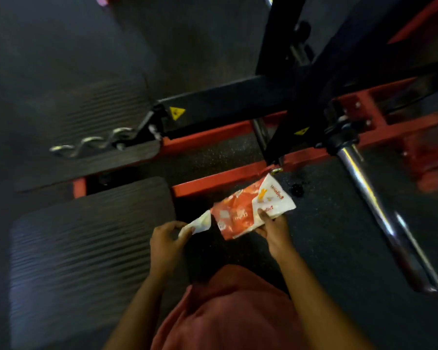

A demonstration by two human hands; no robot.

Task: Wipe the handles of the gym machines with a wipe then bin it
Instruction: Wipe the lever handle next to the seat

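the wipe pack (240, 215) hangs above the dark floor (339, 236): your right grip (273, 231) clasps its body, your left grip (168, 239) pinches the white flap (200, 222) at its end. it looks light, soft and slick; pinch the flap's edge and pull gently.

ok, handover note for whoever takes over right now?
Right hand: holds the wipe packet, thumb on top.
Left hand: pinches the white strip at the packet's left end; wipe or flap, cannot tell.
Chrome bar of the machine lies to the right, untouched.
Done: packet in hand. Left: free a wipe, wipe the handles, bin it. No bin in view.
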